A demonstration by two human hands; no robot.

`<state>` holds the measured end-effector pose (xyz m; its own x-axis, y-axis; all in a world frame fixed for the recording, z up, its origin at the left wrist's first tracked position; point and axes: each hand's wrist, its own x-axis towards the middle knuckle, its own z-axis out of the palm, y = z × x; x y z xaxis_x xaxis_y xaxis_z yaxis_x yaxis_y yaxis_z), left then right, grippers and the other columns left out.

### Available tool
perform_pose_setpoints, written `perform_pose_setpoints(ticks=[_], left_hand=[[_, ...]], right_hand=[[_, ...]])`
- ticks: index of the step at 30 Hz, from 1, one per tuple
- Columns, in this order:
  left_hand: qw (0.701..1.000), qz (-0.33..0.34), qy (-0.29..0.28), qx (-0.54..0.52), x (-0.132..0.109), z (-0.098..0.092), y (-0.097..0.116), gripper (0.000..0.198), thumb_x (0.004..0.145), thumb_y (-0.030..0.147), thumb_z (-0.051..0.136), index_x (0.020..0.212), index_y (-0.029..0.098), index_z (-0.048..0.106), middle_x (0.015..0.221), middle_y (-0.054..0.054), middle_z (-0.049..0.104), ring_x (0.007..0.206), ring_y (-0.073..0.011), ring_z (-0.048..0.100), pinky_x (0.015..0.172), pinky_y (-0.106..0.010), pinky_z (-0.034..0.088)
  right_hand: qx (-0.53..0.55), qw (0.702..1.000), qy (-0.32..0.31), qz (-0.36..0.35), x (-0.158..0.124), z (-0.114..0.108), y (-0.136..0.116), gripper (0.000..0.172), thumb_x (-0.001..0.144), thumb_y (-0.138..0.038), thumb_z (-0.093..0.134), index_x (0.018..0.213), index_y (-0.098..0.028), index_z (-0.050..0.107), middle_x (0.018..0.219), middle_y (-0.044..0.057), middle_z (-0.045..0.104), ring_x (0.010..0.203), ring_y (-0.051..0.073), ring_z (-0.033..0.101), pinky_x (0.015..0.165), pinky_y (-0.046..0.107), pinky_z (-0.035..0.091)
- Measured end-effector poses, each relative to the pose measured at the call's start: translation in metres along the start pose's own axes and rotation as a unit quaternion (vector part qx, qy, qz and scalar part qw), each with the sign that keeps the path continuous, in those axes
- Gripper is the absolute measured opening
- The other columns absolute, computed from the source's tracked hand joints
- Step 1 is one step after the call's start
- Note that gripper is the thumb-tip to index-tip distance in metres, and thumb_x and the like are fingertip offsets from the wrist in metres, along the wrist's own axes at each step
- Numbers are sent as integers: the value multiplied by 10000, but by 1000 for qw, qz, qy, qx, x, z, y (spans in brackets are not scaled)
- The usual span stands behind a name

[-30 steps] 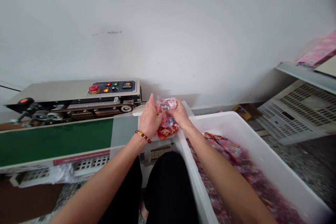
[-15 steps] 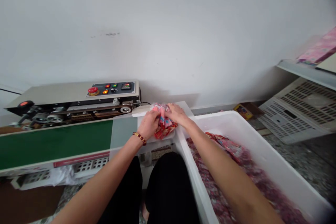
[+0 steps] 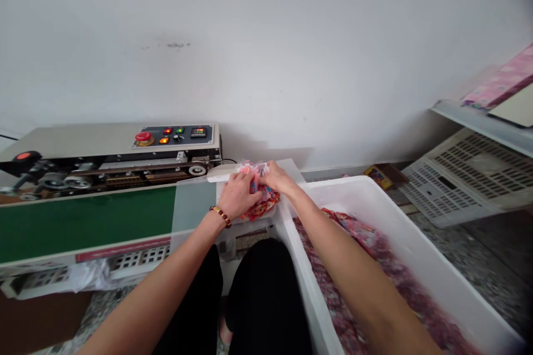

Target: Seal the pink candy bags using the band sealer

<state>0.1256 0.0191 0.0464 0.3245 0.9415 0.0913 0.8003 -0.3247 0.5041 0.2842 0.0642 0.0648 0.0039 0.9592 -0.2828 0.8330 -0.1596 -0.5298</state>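
A clear plastic bag bulging with red and pink printed packets rests on the pale plate at the end of the green belt. My left hand, with a beaded bracelet at the wrist, is closed on the bag's left side, its thumb across the front. From the right, my right hand grips the upper part, its fingertips partly hidden by the plastic. Beneath my right forearm, a white foam box holds many similar red and pink packets.
Left of the bag stands a sealing machine with a lit control panel and a red knob. Its green conveyor belt runs left. A grey plastic crate lies at the right, below a shelf. A wall rises behind.
My left hand has shifted further over the bag, its thumb now across the front. My right hand's fingers have drawn together at the bag's top. The view has moved slightly.
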Motion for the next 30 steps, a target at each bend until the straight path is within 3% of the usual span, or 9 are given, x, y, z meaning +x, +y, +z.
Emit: perform_pose_setpoints(ticks=[3,7,13,16,19,22,24,28,30], left_hand=[[1000,-17,11,9,-1,0,2,240,847,194,537,1069,199,630,1141,-112,668,1198,-314,548,980,-450,480],[997,-61,43,25,-4,3,3,247,874,174,485,1075,196,627,1140,-137,687,1261,-327,532,959,-457,502],[994,-73,36,75,-7,11,16,337,890,171,497,1206,182,613,1313,-188,636,1345,-375,465,952,-561,501],[993,-68,29,91,-7,15,30,421,901,259,578,1315,189,575,1398,-221,573,1394,-429,398,979,-642,460],[996,-70,-8,62,-6,12,37,478,918,408,605,1337,180,570,1379,-238,578,1432,-474,328,990,-716,416],[997,-52,-27,41,-7,2,25,393,957,277,505,1334,206,592,1469,-204,520,1450,-472,310,998,-727,407],[997,-38,-19,59,-10,-6,10,459,933,188,495,1382,252,567,1544,-160,460,1471,-456,286,1031,-710,389],[992,16,-69,102,-22,-9,-16,536,914,402,631,1432,323,522,1619,-93,384,1465,-421,326,1100,-654,348],[991,18,-63,115,-27,-3,-17,569,918,493,623,1444,308,511,1634,-101,360,1452,-409,353,1114,-640,334]], right_hand=[[3,1000,20,1,-5,5,-6,773,747,-319,720,1426,-123,408,1248,181,694,1180,317,652,898,363,512],[-36,998,42,5,-9,4,-9,766,748,-274,692,1439,-126,396,1196,155,718,1110,294,686,831,323,529],[-124,991,48,30,-13,-35,-3,647,764,-210,700,1365,-118,480,1167,190,721,1087,343,697,832,366,537],[-185,980,66,25,-15,-51,-9,614,810,-142,673,1391,-140,473,1185,207,710,1108,370,692,871,421,541],[-235,969,77,6,-17,-50,-22,573,858,-62,602,1409,-139,468,1235,234,676,1153,369,675,920,450,535],[-254,963,84,-19,-17,-37,-40,530,900,-47,549,1419,-102,458,1256,273,648,1193,364,653,962,466,519],[-258,962,85,-36,-15,-27,-53,484,929,-53,508,1411,-72,463,1262,293,635,1212,352,642,980,460,510],[-260,960,76,-62,-10,-17,-72,401,952,-89,497,1352,-84,520,1256,279,647,1226,327,632,1000,447,498],[-264,960,70,-64,-9,-19,-72,375,948,-116,534,1322,-87,544,1226,279,662,1211,335,640,996,458,500]])
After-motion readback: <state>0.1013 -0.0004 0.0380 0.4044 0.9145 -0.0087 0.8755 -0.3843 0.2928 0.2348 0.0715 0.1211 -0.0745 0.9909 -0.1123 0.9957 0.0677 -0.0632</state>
